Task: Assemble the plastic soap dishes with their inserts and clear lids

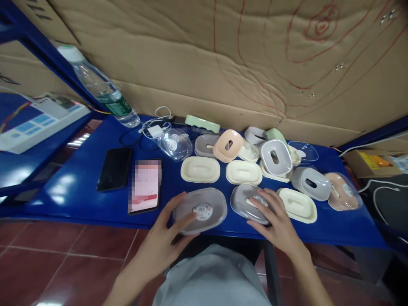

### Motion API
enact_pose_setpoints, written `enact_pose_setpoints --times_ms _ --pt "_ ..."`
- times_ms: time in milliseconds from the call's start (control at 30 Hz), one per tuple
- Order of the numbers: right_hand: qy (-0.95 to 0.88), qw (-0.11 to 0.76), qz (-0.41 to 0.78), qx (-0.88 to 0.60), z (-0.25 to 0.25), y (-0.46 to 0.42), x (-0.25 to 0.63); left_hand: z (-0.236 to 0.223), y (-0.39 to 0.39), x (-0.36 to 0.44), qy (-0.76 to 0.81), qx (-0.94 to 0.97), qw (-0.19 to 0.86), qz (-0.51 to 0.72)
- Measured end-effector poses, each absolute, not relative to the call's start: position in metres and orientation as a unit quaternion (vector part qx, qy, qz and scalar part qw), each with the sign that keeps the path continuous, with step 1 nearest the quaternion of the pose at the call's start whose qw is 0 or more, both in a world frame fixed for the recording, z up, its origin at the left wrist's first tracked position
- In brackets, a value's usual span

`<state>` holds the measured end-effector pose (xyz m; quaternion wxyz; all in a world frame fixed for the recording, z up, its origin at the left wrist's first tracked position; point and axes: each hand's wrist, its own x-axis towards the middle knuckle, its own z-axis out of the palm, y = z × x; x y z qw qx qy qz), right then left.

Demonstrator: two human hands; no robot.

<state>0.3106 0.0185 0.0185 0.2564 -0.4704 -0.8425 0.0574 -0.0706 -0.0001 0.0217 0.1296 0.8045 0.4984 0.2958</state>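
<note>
My left hand [174,225] grips a grey soap box [215,204] at the table's front edge, thumb and fingers around its left end. That box has a clear lid with a round label, and one finger presses beside the label. Just to the right, my right hand [277,216] is curved over a second grey soap box [239,199], also under a clear labelled lid, holding its right side. Cream soap trays [200,170], [244,172] lie behind the boxes, and another cream tray [298,206] is right of my right hand.
Behind lie a peach soap-box part [223,146], a white one [276,157], a clear lid [175,144] and a green part [202,124]. Grey [311,183] and peach [342,193] boxes are at right. Two phones [114,168], [145,187] and a water bottle [98,87] are left.
</note>
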Motion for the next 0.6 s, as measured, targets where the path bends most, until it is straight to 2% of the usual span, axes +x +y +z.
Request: enact_pose_setpoints --times_ms 200,400,500,600 --pt "-0.846 0.264 0.061 -0.460 0.014 0.020 0.280 0.044 0.016 -0.117 0.599 0.699 -0.005 0.390" --pt "-0.886 0.218 0.091 -0.398 0.019 0.022 0.243 0.043 0.004 -0.131 0.624 0.679 -0.020 0.385" --pt "-0.877 0.260 0.109 -0.390 0.028 0.032 0.237 0.035 -0.006 -0.130 0.628 0.678 -0.033 0.380" --pt "-0.853 0.320 0.108 -0.398 0.040 0.045 0.239 0.026 -0.013 -0.125 0.597 0.719 0.000 0.356"
